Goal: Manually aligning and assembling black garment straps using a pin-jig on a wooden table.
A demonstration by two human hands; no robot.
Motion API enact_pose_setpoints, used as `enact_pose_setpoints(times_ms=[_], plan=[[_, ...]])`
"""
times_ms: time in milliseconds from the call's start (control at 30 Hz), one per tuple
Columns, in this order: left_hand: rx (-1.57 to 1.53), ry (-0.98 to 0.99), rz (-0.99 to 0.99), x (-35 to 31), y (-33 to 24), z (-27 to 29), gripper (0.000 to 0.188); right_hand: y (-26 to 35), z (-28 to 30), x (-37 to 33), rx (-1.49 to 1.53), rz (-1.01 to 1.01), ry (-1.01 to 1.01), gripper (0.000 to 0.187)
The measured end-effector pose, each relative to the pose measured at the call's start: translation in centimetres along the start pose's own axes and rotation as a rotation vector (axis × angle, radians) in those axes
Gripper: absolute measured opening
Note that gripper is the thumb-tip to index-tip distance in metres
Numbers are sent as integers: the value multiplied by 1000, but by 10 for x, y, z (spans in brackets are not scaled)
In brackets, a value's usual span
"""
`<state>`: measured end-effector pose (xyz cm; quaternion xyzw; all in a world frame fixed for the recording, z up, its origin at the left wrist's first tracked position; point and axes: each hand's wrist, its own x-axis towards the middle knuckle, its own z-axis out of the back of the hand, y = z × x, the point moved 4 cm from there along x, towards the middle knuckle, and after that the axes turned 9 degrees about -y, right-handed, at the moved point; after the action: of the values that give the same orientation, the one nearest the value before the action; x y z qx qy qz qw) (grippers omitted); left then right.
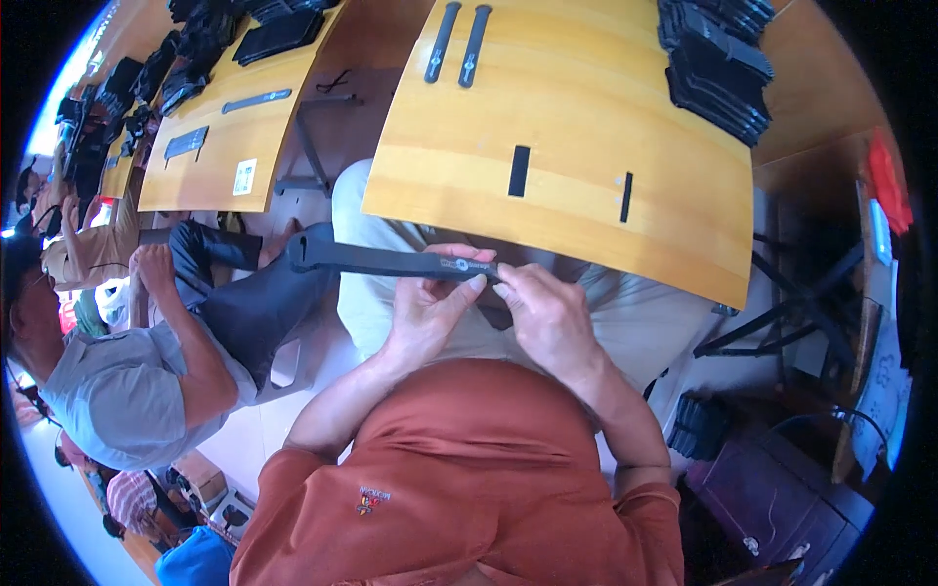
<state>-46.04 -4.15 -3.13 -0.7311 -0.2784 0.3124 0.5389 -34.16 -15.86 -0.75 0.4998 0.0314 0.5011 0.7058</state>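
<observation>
A dark grey strap (376,260) with a slot near its rounded left end and a printed patch near its right end is stretched across in front of my body, below the table's near edge. My left hand (430,311) pinches it close to the printed patch, thumb in front and fingers behind. At the strap's right end, my right hand (547,317) grips with thumb and fingertips. Two similar straps, a left strap (443,44) and a right strap (476,47), lie side by side on the wooden table (430,156). Nearer me are a black rectangular piece (520,171) and a narrower black strip (626,197).
Piled black straps (718,73) sit at the table's far right. A seated co-worker (127,391) is on my left, by a second table (220,176) with more straps and black stacks. Folded metal legs (791,313) and a dark cabinet (772,493) stand to the right.
</observation>
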Motion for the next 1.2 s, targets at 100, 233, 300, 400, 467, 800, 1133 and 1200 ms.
enact_pose_setpoints(times_ms=[100,233,300,400,467,800,1133,1200], plan=[[-26,6,-33,-4,-2,-3,30,12,4,-1,-100,29,-27,28],[-84,11,-30,-9,9,-5,33,12,2,-11,-106,13,-56,30],[-109,5,-58,-10,12,-6,32,13,3,-17,-129,77,-66,30],[-1,5,-33,-12,12,-6,27,15,8,-19,-156,91,-56,29],[62,35,-30,-14,10,-5,26,16,10,-22,-162,46,17,30],[102,100,30,-20,14,-3,23,23,20,-26,-193,83,110,45],[146,294,80,-28,4,-9,25,18,26,-40,94,54,17,35],[148,265,74,-29,5,-12,27,21,29,-40,22,34,71,36]])
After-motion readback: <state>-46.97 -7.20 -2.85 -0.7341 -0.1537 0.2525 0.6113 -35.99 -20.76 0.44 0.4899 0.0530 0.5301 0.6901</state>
